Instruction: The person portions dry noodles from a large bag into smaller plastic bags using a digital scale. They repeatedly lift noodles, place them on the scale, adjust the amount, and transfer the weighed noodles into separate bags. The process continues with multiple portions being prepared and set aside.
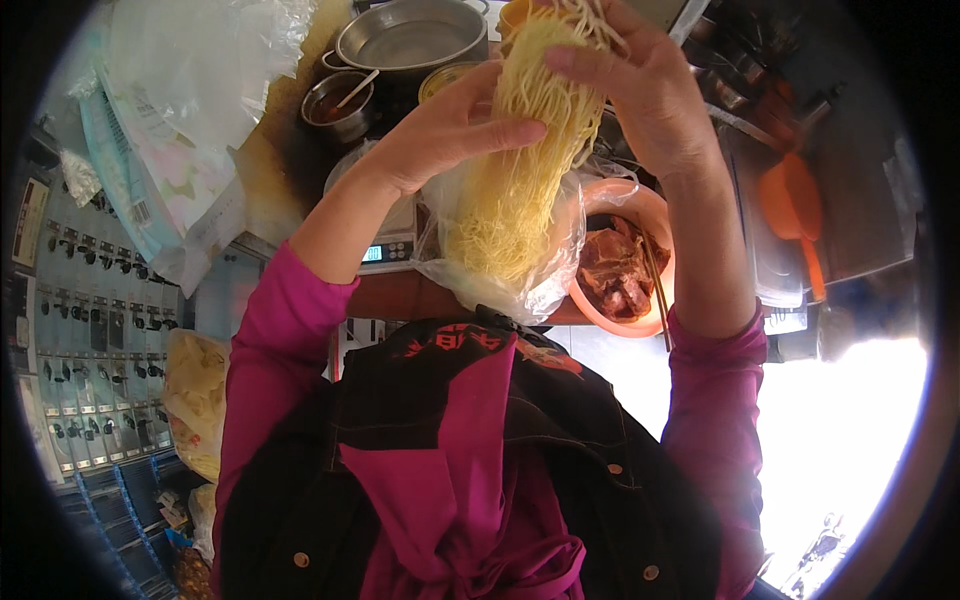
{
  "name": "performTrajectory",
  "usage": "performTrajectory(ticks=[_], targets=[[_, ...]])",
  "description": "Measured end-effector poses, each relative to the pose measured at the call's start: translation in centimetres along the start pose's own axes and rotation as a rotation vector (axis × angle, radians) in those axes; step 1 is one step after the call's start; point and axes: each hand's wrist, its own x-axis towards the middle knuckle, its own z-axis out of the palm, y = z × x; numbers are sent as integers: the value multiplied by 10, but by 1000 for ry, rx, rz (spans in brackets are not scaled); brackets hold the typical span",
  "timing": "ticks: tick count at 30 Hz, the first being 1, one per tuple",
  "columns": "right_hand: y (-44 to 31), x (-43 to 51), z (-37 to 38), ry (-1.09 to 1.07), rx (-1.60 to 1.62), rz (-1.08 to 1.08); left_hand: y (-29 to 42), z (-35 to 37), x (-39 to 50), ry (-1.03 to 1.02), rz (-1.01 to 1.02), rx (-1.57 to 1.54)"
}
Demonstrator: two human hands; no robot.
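Note:
A long bundle of thin yellow noodles hangs between my hands, its lower strands reaching into a clear plastic bag. My left hand wraps around the bundle from the left, thumb across the front. Higher up, my right hand grips the strands from the right, near the top edge of the view. Behind the bag, partly covered, sits a digital kitchen scale with a lit display. To the right of the bag, a pink plastic bowl holds pieces of raw-looking meat and a pair of chopsticks.
A wide metal pan stands at the back, with a small metal bowl of dark sauce and a spoon before it. Plastic bags and packaging pile up at left. An orange ladle lies at right.

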Motion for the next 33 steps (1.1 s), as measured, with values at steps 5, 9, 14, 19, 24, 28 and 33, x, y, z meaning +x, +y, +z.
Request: performTrajectory(ticks=[5, 9, 14, 19, 24, 28, 33], targets=[[-13, 4, -1, -205, -41, 45, 0, 3, -4, 32, -71, 36], [-3, 4, -11, -194, -167, -94, -10, 1, -10, 81, -204, 323], [-1, -2, -15, -212, -261, -97, -9, -10, -23, -163, -38, 415], [-26, 3, -2, -291, -389, -25, 7, -7, -6, -192, -31, -51], [-65, 23, -7, -282, -100, -76, 2, 14, 1, -104, -163, -75], [-65, 56, -14, -407, 263, -259, -17, 4, -9, 25, -133, -332], [-5, 40, 0, -253, 317, -25, -34, -15, -23, 191, -53, -1002]])
